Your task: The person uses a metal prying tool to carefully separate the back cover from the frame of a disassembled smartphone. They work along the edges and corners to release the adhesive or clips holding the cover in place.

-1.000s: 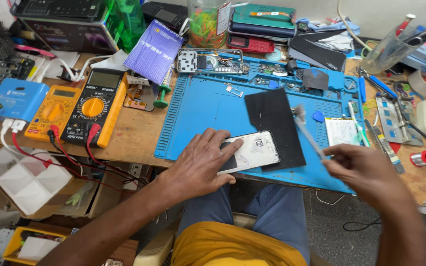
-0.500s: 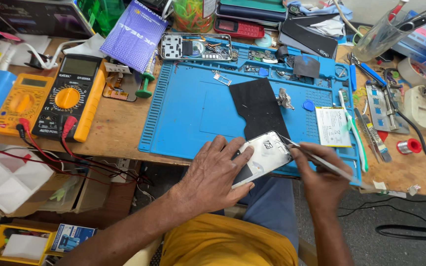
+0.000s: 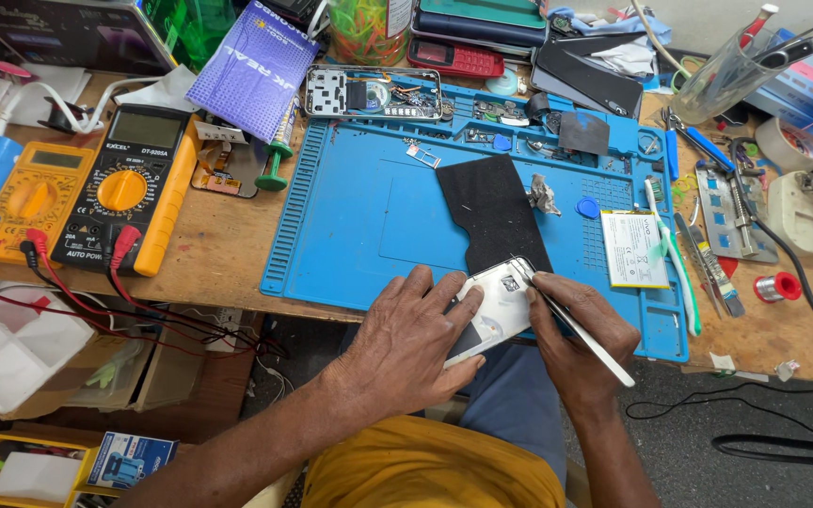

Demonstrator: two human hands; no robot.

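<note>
The wooden counter carries a blue work mat, which spreads out beyond both hands. On the mat, just past the fingertips, lies a black sheet. The left hand comes in palm down, fingers spread and curled over a silver phone body, pinning it at the mat's near edge. Just beside it, the right hand is closed around metal tweezers, whose tips touch the phone's top corner.
</note>
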